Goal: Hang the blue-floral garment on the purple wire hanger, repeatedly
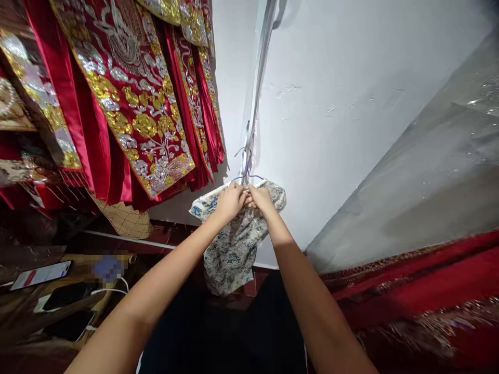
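A small white garment with blue and grey floral print hangs on a thin purple wire hanger hooked on a metal pole against the white wall. Both my arms reach up to it. My left hand is closed on the fabric at the garment's neck. My right hand is closed on the same spot, right beside it. The two hands touch each other at the collar just under the hanger's hook.
Red satin robes with gold and silver embroidery hang at the upper left. A wooden table at the lower left holds several phones and a white cable. Red embroidered cloth lies at the lower right.
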Demonstrator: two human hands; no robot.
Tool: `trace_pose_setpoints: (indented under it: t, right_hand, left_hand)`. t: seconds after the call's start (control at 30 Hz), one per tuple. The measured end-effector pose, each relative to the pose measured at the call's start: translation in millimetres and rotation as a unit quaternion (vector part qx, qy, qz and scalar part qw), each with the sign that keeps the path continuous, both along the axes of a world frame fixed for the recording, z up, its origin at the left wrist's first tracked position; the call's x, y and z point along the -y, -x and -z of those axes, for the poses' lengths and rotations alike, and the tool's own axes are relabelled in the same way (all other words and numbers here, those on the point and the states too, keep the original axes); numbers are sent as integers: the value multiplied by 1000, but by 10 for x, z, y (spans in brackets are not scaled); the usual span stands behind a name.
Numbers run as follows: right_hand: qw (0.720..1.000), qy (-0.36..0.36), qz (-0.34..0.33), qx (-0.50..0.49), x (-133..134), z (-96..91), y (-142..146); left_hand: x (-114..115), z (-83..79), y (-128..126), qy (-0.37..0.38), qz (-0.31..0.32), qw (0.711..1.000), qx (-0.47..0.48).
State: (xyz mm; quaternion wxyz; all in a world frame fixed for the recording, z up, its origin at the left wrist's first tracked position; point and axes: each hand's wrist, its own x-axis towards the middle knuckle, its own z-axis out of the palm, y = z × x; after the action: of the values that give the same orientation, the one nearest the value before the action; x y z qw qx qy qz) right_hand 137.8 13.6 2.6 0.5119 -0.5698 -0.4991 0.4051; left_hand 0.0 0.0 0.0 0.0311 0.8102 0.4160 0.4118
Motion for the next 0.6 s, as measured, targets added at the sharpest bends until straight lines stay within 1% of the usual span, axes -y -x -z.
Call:
trace_pose_setpoints:
  t: [0.07,0.13,0.23,0.3,0.37,0.43,0.5,0.57,0.6]
  right_hand:
    - [1000,-16,-7,-6,161,53,20]
    - [999,-45,-15,-12,319,98,41]
    - [993,-114,-32,-21,521,137,80]
    - [987,-155,-45,-15,603,142,113]
    - [981,-182,-59,-4,631,137,151]
    - [979,-193,-61,13,618,143,192]
    - [981,-187,-45,29,596,194,229]
    - [984,-167,-36,43,597,315,251]
    - [986,-153,-39,48,614,403,253]
  left_hand:
    - [107,4,43,-4,14,1000,-1]
    - [197,-12,95,-10,38,999,19]
    - [283,-74,184,-24,92,992,83]
    - [311,-108,233,-22,126,984,123]
    - [328,-114,250,-12,142,980,137]
    - [343,-95,227,-5,142,979,148]
    - [352,-82,189,-3,127,976,176]
    - [333,-111,196,-14,98,967,234]
    - [303,-145,239,-26,76,960,270]
